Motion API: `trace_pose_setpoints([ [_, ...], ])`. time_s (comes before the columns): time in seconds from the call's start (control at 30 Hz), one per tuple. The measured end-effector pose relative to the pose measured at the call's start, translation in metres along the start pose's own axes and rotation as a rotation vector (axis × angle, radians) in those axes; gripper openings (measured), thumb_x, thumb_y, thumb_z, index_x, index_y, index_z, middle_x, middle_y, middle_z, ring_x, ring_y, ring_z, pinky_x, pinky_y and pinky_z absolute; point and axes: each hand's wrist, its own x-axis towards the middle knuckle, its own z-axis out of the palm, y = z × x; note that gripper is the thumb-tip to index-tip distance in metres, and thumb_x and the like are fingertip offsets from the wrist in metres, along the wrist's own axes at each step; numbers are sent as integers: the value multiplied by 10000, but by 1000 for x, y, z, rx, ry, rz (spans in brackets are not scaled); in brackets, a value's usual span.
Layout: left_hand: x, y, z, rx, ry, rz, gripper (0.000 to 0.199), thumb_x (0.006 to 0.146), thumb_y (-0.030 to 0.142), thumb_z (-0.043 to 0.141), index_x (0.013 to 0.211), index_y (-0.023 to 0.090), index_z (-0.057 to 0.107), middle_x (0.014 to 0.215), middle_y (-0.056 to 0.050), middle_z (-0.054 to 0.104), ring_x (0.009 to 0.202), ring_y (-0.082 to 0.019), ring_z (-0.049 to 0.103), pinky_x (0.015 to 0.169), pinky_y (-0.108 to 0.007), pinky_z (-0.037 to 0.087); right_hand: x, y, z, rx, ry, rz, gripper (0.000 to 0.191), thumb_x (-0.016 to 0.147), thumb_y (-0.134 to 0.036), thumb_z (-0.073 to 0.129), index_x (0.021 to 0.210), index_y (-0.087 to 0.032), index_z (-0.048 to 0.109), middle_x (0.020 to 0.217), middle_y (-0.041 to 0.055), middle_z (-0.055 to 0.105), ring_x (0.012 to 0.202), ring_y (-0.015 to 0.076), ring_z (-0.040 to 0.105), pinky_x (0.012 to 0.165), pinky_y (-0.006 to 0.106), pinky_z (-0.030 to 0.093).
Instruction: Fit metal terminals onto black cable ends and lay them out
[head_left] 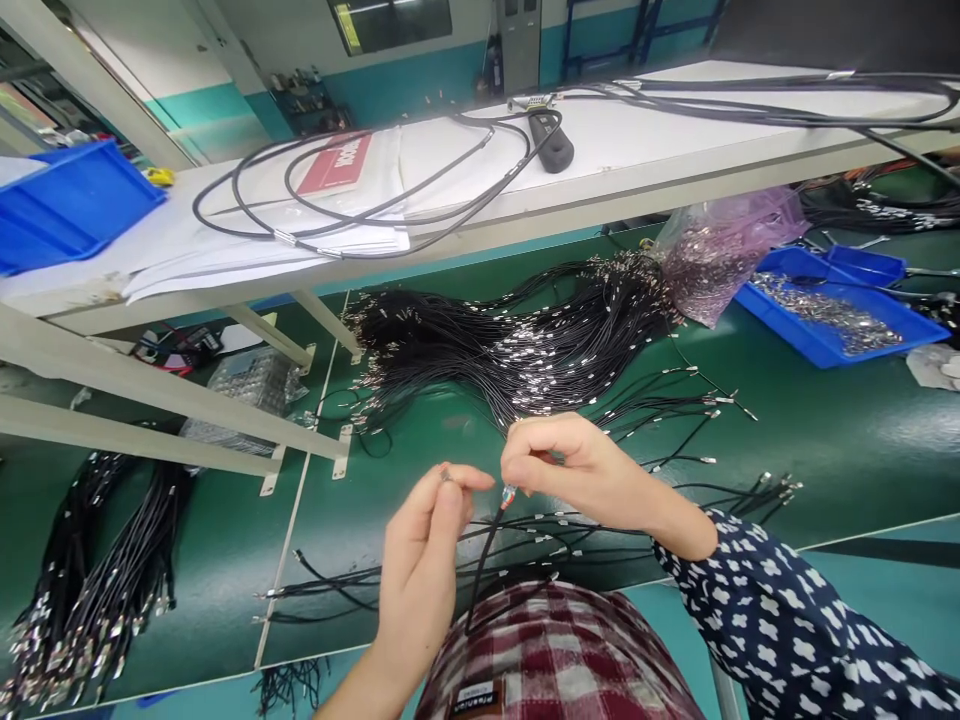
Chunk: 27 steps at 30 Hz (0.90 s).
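From where I'm standing, a blue bin (67, 210) is sitting on the shelf (169, 265), far to the left of the fingers and beyond them; I can't make out what it is holding. Below it, well left of the fingers, a bundle of black cables (135, 550) is lying on the green bench (337, 520). Nearer the fingers, a bubble-wrap bag (244, 390) is resting under the shelf, its contents too blurred to tell.

The left hand (424, 545) is pinching a small metal piece (445, 475) between thumb and forefinger. Just right of those fingertips, a black cable (484, 565) is running upward, its coloured end showing directly under the right fingertips. Straight beyond both sets of fingers, a big heap of cables (525, 350) is spreading over the bench. The right hand (577, 470) is pinching the black cable near that coloured end, thumb against forefinger.

Farther out and right of the fingers, a pinkish clear bag (772, 215) is bulging with small metal parts. Rightmost, a blue tray (787, 325) is holding a loose layer of shiny metal bits (832, 310), and a smaller blue tray (870, 265) is standing at its far side.
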Motion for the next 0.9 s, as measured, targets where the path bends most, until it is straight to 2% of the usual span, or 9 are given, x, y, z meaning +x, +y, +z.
trace_pose_setpoints([
  [0.1, -1, 1, -2, -1, -121, -32, 196, 906, 365, 582, 843, 193, 652, 789, -27, 573, 761, -157, 479, 709, -262, 395, 1, -5, -1, -49, -66, -40, 332, 968, -339, 510, 708, -157, 607, 708, -5, 573, 654, 106, 491, 610, 232, 398],
  [0.17, -2, 1, 0, 13, -159, -63, 173, 889, 329, 613, 781, 194, 632, 742, -8, 564, 736, -146, 469, 693, -249, 382, 1, -6, 0, -69, -78, -65, 335, 976, -321, 501, 698, -159, 597, 699, -12, 567, 645, 100, 487, 612, 223, 397],
  [0.3, -1, 3, 5, 15, -121, -94, 221, 867, 282, 625, 669, 184, 618, 649, 9, 563, 660, -133, 443, 643, -248, 358, 0, -9, 3, -159, -81, -89, 346, 990, -309, 482, 706, -167, 621, 702, -19, 598, 662, 100, 515, 658, 222, 408],
  [0.4, 2, 5, 7, -28, -89, -128, 204, 846, 253, 626, 656, 179, 628, 627, 10, 575, 650, -134, 453, 645, -253, 358, -1, -11, 4, -207, -93, -90, 344, 999, -288, 464, 730, -172, 644, 716, -18, 632, 703, 106, 543, 712, 228, 418],
  [0.63, 2, 4, 9, -123, -127, -218, 151, 819, 236, 645, 678, 182, 653, 672, -3, 601, 665, -135, 459, 641, -261, 349, 2, -6, 7, -130, -90, -52, 345, 989, -289, 489, 691, -163, 608, 690, -26, 630, 650, 91, 548, 656, 220, 418],
  [0.7, 3, 6, 4, -96, -110, -205, 148, 831, 269, 641, 728, 176, 690, 681, -10, 566, 630, -126, 414, 607, -267, 327, 0, -4, 4, -127, -35, -21, 326, 975, -295, 510, 693, -165, 611, 693, -22, 618, 639, 96, 532, 615, 225, 406],
  [0.77, 8, 11, -9, -77, -50, -170, 198, 863, 323, 613, 811, 166, 721, 631, 3, 464, 589, -118, 351, 561, -269, 292, -8, -1, -10, -97, 68, 37, 295, 958, -311, 530, 724, -169, 641, 716, -11, 615, 605, 98, 513, 568, 238, 393],
  [0.83, 15, 20, -34, -78, 59, -124, 253, 895, 354, 568, 865, 158, 726, 581, 22, 357, 560, -116, 316, 529, -267, 272, -24, 3, -39, -15, 260, 115, 274, 948, -316, 536, 745, -182, 662, 751, -2, 637, 535, 80, 470, 530, 259, 373],
  [0.9, 23, 31, -69, -79, 207, -112, 289, 918, 344, 508, 833, 159, 713, 543, 22, 328, 524, -114, 307, 502, -263, 282, -49, 8, -80, 87, 541, 205, 327, 954, -319, 515, 676, -188, 627, 737, -11, 655, 453, 41, 379, 511, 296, 328],
])
